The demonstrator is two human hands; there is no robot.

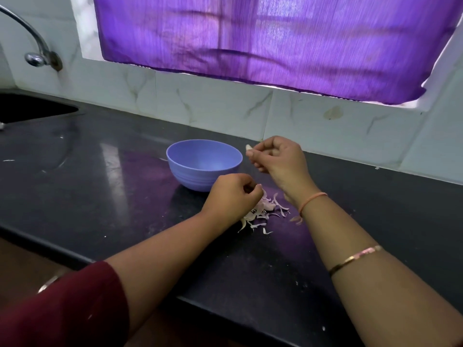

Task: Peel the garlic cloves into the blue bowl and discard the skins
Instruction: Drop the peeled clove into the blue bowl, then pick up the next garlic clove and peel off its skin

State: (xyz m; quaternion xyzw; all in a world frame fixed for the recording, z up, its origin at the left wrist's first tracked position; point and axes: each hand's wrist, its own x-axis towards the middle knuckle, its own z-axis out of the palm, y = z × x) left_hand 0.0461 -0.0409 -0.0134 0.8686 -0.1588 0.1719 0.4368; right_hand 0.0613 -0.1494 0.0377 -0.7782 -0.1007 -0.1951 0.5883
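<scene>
We find the right hand (276, 156) pinching a garlic clove (248, 147) just right of the blue bowl (200, 176). The left hand (234, 196) curls over the skins (268, 209); we cannot tell what it holds.

dim daylight is filtered through the purple curtain (275, 41), and a violet tint is cast on the dark worktop (100, 201). pale glare is seen towards its left end. straight lines are bowed at the picture's edges, and slight blur is noted.
</scene>
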